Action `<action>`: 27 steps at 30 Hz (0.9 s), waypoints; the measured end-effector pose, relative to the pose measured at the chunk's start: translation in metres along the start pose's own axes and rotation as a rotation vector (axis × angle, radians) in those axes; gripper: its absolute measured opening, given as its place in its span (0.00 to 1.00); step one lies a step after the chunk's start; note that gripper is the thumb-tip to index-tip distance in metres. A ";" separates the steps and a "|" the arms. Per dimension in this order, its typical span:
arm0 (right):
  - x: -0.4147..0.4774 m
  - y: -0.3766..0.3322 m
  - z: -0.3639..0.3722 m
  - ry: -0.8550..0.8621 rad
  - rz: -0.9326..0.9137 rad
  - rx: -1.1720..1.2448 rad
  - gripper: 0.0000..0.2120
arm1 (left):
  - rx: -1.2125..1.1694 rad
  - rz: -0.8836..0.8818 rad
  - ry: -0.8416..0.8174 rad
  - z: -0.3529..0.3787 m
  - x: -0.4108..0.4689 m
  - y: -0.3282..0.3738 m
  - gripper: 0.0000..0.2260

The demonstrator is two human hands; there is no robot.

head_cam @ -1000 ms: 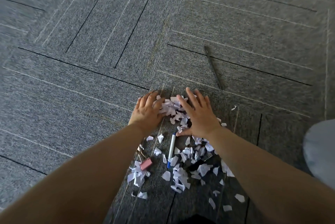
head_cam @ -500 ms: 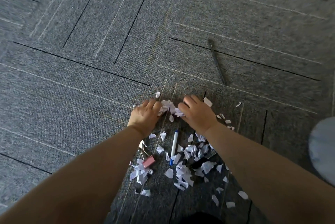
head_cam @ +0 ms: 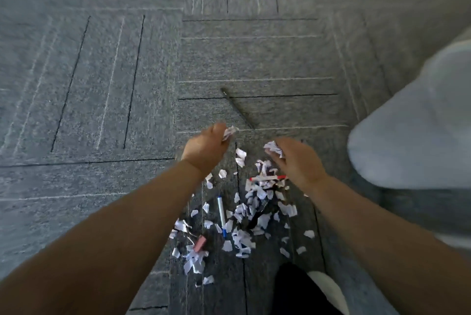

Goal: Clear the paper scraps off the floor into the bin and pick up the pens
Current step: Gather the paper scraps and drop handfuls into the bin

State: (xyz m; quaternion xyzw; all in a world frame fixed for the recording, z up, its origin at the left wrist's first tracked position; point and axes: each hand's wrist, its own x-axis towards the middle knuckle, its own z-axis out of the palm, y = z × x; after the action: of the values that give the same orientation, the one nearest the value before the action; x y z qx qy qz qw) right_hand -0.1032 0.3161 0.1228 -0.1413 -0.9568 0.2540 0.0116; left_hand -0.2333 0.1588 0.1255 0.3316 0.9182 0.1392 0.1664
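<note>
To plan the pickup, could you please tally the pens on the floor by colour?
Black pen: 1
White pen with blue cap: 1
White pen with red ends: 1
Total: 3 plainly visible; a dark shape under the scraps cannot be told.

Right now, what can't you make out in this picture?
Head view:
- Pale grey shape: cut by the right edge, blurred; bin or not, unclear.
- Red-tipped pen: one end slips behind the right hand.
- Dark thing under the paper scraps: mostly buried.
- Left hand: curled fingers hide how many scraps it holds.
</note>
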 end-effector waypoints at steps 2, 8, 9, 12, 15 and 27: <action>-0.011 0.005 -0.031 0.076 0.041 0.006 0.11 | 0.004 0.078 0.009 -0.013 0.011 0.033 0.12; -0.045 0.025 -0.147 0.460 0.142 -0.025 0.10 | -0.093 0.373 0.120 -0.046 0.034 0.150 0.13; -0.049 0.029 -0.168 0.529 0.162 -0.037 0.11 | -0.112 0.415 0.135 -0.050 0.037 0.169 0.13; -0.056 0.050 -0.221 0.718 0.256 -0.068 0.13 | -0.149 0.524 0.147 -0.062 0.045 0.221 0.12; -0.060 0.093 -0.247 0.675 0.553 -0.084 0.17 | -0.199 0.571 0.152 -0.067 0.052 0.270 0.12; -0.129 0.117 -0.213 0.696 0.641 -0.108 0.15 | -0.259 0.786 0.187 -0.037 0.070 0.377 0.13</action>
State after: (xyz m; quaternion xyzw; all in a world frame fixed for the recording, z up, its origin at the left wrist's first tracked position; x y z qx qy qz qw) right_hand 0.0716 0.4805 0.2573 -0.5064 -0.8160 0.1322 0.2452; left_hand -0.0862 0.4788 0.2822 0.6188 0.7079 0.3359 0.0570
